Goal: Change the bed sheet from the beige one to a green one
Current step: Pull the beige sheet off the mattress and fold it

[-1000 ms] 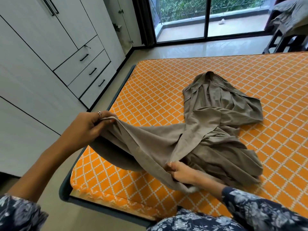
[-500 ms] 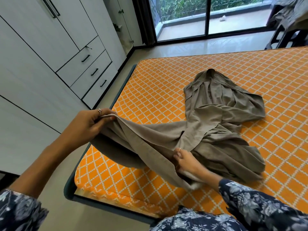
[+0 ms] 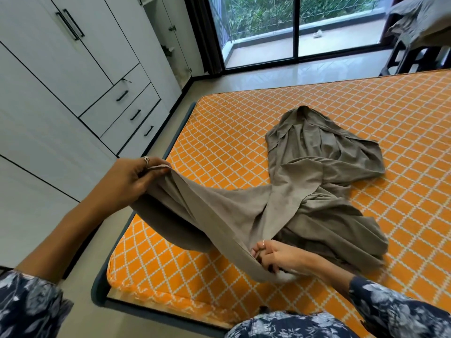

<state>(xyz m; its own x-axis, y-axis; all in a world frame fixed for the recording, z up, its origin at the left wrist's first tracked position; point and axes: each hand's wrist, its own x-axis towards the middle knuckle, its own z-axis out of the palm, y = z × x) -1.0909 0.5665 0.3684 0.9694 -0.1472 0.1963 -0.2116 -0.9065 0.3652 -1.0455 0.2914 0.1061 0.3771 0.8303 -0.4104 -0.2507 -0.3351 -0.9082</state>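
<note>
We see the beige sheet (image 3: 305, 191) off the bed's corners and bunched on the bare mattress (image 3: 366, 113), which wears an orange cover crossed by a white diamond lattice. The sheet is a dull grey-beige, plain and unpatterned, soft and heavily creased. Its far part lies in a rumpled heap near the middle of the mattress, with one pointed fold reaching toward the window (image 3: 292, 28). From that heap a long twisted band runs toward us and to the left, lifted clear of the mattress so that a loose pouch of cloth sags beneath it over the near left corner.

Our left hand (image 3: 127, 184) holds the raised end of that band, its edge pinched between thumb and curled fingers, above the bed's left edge; a ring sits on one finger. Our right hand (image 3: 273, 257) is low, close to the mattress, fingers curled round a hemmed edge of the same sheet, also ringed. A small patch of white shows just under this hand; we cannot tell what it is.

The dark bed frame (image 3: 100, 293) shows below the mattress corner. White wardrobes with black handles (image 3: 73, 24) line the left wall. More greyish cloth (image 3: 419, 18) lies piled at the top right. We can read no writing, labels or brands anywhere.
</note>
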